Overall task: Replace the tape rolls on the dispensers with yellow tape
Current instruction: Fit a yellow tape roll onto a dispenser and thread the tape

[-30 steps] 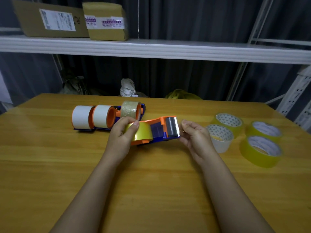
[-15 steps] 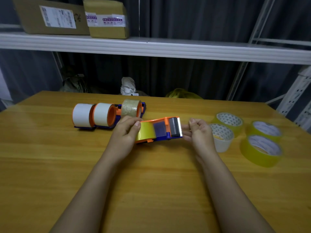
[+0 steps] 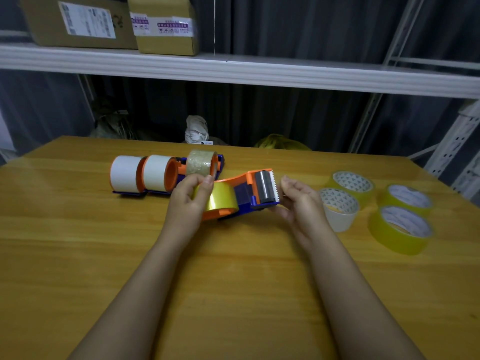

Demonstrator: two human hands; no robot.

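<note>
Curling over the yellow tape roll [image 3: 220, 197], the left hand [image 3: 191, 201] grasps it on the orange dispenser [image 3: 249, 193] mid-table [image 3: 78, 255]; the right hand [image 3: 298, 203], fingers bent, pinches the dispenser's toothed right end

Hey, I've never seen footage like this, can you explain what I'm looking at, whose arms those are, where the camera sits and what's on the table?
There is no machine here. The camera is worn on a person's head and looks forward and down, so the two bare arms are the wearer's own.

The left hand grips a yellow tape roll mounted on an orange and blue tape dispenser. The right hand is at the dispenser's toothed cutter end, fingers curled; whether it pinches the tape's end is too small to tell.

On the wooden table behind lie three more dispensers: two with white rolls, one with a clear roll. To the right lie three spare yellow rolls and a loose white roll. Cardboard boxes sit on a shelf above.
</note>
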